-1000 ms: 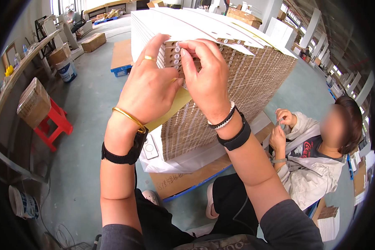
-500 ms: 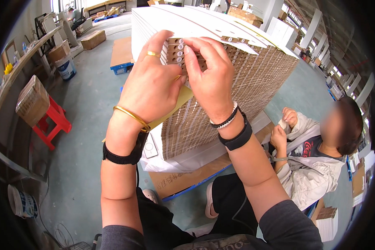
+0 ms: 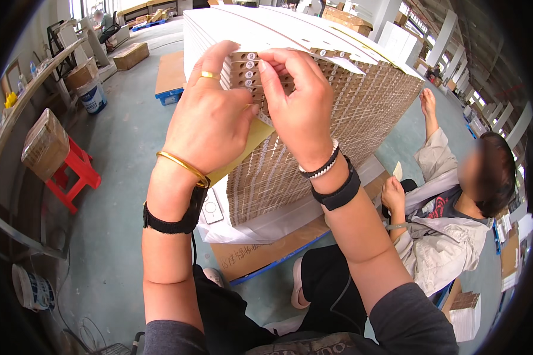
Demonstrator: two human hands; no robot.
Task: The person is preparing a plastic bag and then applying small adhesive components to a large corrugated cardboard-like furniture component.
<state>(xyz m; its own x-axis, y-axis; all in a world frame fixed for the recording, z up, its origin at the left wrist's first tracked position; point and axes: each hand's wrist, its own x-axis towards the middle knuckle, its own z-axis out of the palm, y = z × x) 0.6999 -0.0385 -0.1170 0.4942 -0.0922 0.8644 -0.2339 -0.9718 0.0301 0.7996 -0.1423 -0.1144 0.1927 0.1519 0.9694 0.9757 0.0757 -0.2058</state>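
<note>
A tall stack of white boards [image 3: 314, 171] stands before me, its brown edges lined with dark holes and small round white stickers [image 3: 249, 74]. My left hand [image 3: 210, 118] is closed at the near left corner. Its index finger reaches to the top boards, while a yellow sheet [image 3: 259, 135] sticks out from under its thumb and palm. Beside it, my right hand [image 3: 302, 97] has thumb and index finger brought together against the board edges, right by the stickers. Whatever those fingertips hold is too small or hidden to make out.
A co-worker [image 3: 450, 207] sits at the right with a small pale sheet [image 3: 398, 171] in one hand. The stack rests on a cardboard-covered blue pallet [image 3: 266, 260]. At the left are a red stool [image 3: 71, 177] bearing a carton [image 3: 46, 144], and a bucket [image 3: 93, 94].
The co-worker's far hand has left the other hand and risen toward the stack's right side. My hands stay at the same corner, with only slight finger shifts.
</note>
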